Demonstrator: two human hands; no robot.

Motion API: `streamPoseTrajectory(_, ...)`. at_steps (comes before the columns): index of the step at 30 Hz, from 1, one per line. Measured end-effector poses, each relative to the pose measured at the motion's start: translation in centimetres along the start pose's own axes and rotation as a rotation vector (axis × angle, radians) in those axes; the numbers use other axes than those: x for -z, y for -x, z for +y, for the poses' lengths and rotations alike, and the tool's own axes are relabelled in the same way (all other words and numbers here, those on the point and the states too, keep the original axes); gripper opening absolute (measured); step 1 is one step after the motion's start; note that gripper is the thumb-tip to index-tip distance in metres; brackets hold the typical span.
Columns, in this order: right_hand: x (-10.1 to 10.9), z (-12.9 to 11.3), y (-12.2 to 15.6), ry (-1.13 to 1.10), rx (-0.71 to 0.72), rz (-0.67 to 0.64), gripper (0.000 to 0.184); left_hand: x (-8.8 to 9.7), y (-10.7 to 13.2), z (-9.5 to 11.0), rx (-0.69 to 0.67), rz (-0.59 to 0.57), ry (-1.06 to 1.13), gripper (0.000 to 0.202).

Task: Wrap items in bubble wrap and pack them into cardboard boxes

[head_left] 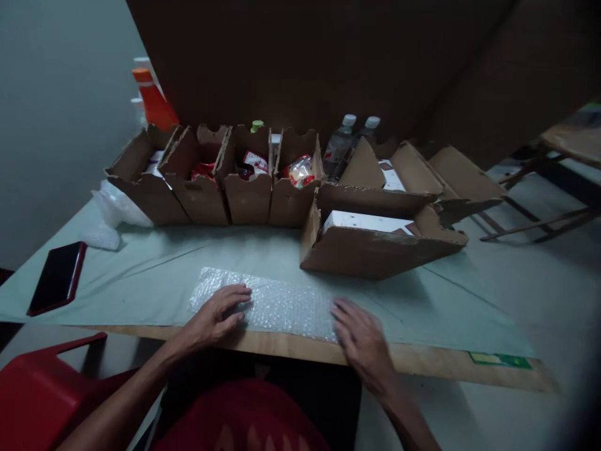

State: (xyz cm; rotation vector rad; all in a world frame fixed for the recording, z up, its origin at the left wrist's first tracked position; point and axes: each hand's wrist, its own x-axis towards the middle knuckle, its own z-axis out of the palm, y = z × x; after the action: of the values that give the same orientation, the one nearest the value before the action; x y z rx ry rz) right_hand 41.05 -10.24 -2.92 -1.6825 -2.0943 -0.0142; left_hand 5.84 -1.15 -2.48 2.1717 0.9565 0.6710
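A flat strip of clear bubble wrap (286, 307) lies along the near part of the table, close to its front edge. My left hand (220, 315) rests on the strip's left part, fingers stretched out and thumb apart. At the right end of the strip is my right hand (359, 335), its fingers extended over the wrap's edge and slightly blurred. Neither hand grasps anything. Just beyond the right hand stands a cardboard box (375, 254) with a white box (369, 222) inside it.
Several open cardboard bins (248, 200) line the back, some holding wrapped packets. Behind are clear bottles (339, 147) and an orange bottle (154, 100). Crumpled plastic (117, 210) and a phone (57, 277) lie left. A red stool (42, 388) stands below the table, left.
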Motion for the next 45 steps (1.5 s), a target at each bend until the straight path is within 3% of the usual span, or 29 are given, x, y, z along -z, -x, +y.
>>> streamPoseTrajectory(2,2.0,3.0,1.5,0.112,-0.133,0.085,0.036,0.3,0.3,-0.1,-0.008,-0.005,0.031,0.032)
streamPoseTrajectory(5,3.3,4.3,1.1,0.156,-0.168,0.092,0.037,0.6,0.1,0.2,0.022,0.085,-0.062,0.03)
streamPoseTrajectory(9,1.3,2.9,-1.9,0.138,-0.138,-0.017,0.035,2.5,0.4,-0.6,0.192,0.354,-0.442,0.036)
streamPoseTrajectory(11,0.2,2.0,-3.0,0.158,-0.146,-0.046,0.032,3.5,1.4,-1.4,0.31,0.371,-0.603,0.045)
streamPoseTrajectory(13,-0.2,1.0,-3.3,0.148,-0.144,-0.038,0.021,3.7,2.7,-2.5,0.383,0.317,-0.667,0.048)
streamPoseTrajectory(17,1.1,-1.1,-2.7,-0.023,-0.164,-0.044,0.011,3.2,3.4,-4.6,0.427,0.368,-0.64,0.037)
streamPoseTrajectory(20,2.9,-2.6,-0.9,-0.228,-0.322,-0.082,0.014,3.7,0.9,-3.3,0.44,0.332,-0.482,0.032)
streamPoseTrajectory(23,3.8,-4.0,1.6,-0.465,-0.445,-0.164,0.041,4.8,-4.0,0.0,0.304,0.404,-0.468,0.025)
streamPoseTrajectory(25,3.2,-5.2,2.9,-0.62,-0.45,-0.232,0.055,5.1,-8.2,1.3,0.185,0.392,-0.524,0.025)
streamPoseTrajectory(27,2.0,-6.8,3.6,-0.75,-0.428,-0.333,0.059,4.9,-11.9,1.5,0.11,0.306,-0.558,0.035)
streamPoseTrajectory(30,0.6,-9.2,3.7,-0.838,-0.395,-0.508,0.051,3.8,-14.3,1.2,0.077,0.251,-0.564,0.058)
streamPoseTrajectory(32,0.3,-10.1,3.3,-0.857,-0.413,-0.578,0.044,3.1,-12.7,1.1,0.017,0.22,-0.488,0.059)
streamPoseTrajectory(34,0.7,-10.4,2.8,-0.91,-0.454,-0.607,0.04,3.0,-8.8,1.2,-0.066,0.139,-0.32,0.055)
streamPoseTrajectory(37,1.5,-9.9,1.9,-1.125,-0.532,-0.597,0.042,3.8,-1.3,2.4,-0.154,-0.112,-0.008,0.065)
streamPoseTrajectory(40,2.0,-9.6,0.3,-1.381,-0.64,-0.478,0.046,3.8,3.9,5.0,-0.065,-0.323,0.155,0.078)
streamPoseTrajectory(42,1.8,-9.7,-1.4,-1.504,-0.694,-0.389,0.044,2.6,4.5,6.6,0.013,-0.294,0.192,0.083)
streamPoseTrajectory(45,1.1,-9.7,-3.9,-1.593,-0.693,-0.312,0.049,-0.1,1.7,6.8,0.135,-0.013,0.19,0.062)
